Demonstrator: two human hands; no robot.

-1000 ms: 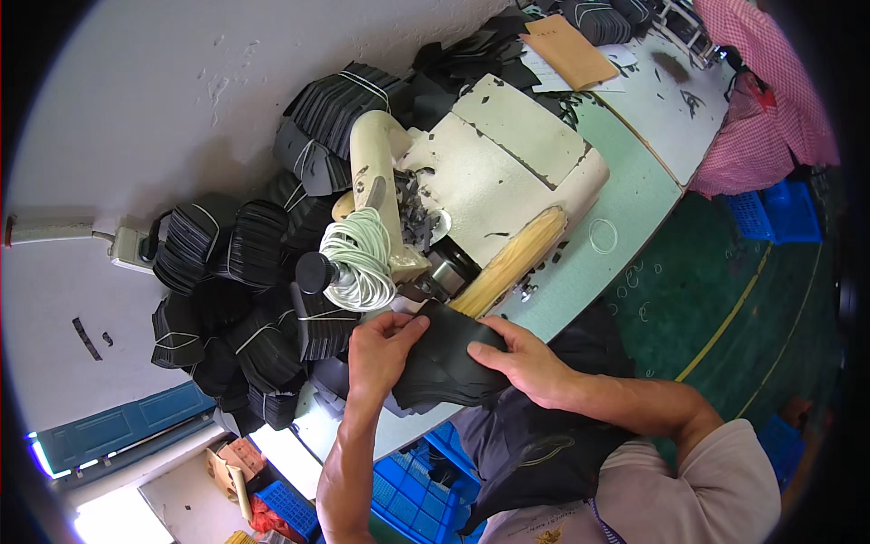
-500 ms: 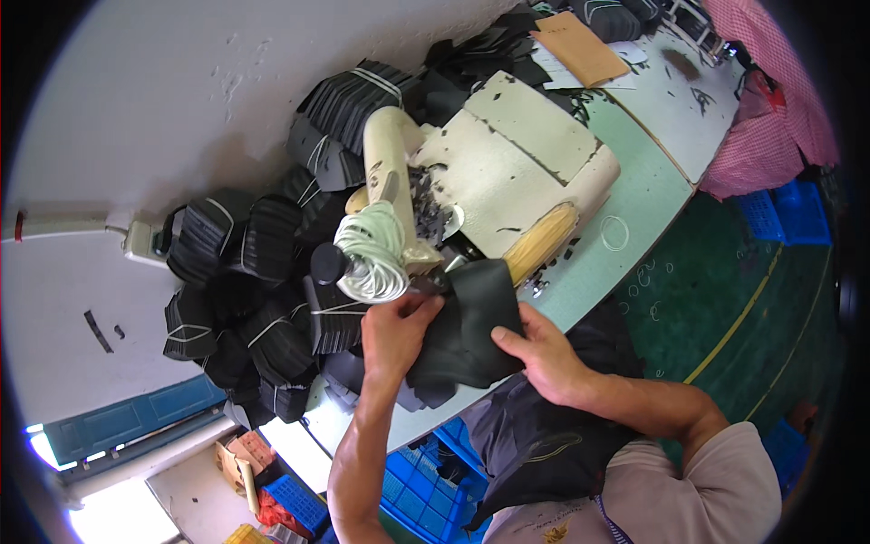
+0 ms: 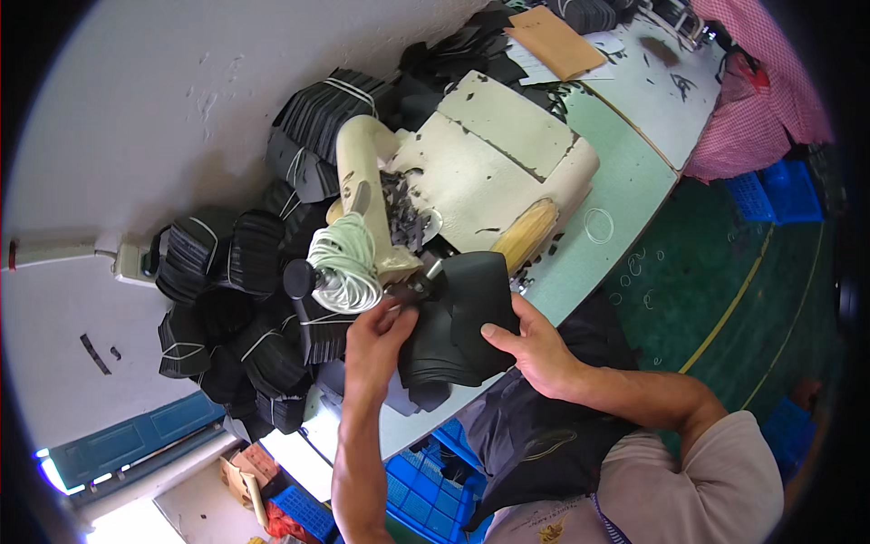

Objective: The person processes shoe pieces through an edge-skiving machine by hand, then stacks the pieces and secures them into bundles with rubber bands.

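My right hand (image 3: 536, 352) grips a stack of thin black sheets (image 3: 453, 331), its thumb lying on top and the fingers beneath. The stack is fanned at its lower edge and held over the front edge of the table. At its left side is my left hand (image 3: 370, 343), thumb and fingers drawn together by the machine's working end; the fingertips are slightly blurred, and what they pinch is hidden. Just beyond both hands stands a cream-coloured machine (image 3: 471, 159) with a curved arm. A thick bunch of white elastic bands (image 3: 344, 267) hangs on it, next to a black knob (image 3: 299, 278).
Bundles of black pieces (image 3: 258, 349), tied with white bands, pile up against the wall on the left. A pale brush (image 3: 527, 236) lies against the machine, and dark scraps (image 3: 408, 204) litter its bed. Blue crates (image 3: 421, 490) sit below the table (image 3: 625, 195). A brown envelope (image 3: 555, 43) lies at the back.
The whole scene has shifted slightly left in the view. My left fingers have drawn a little back from the machine, while my right hand keeps its grip on the stack.
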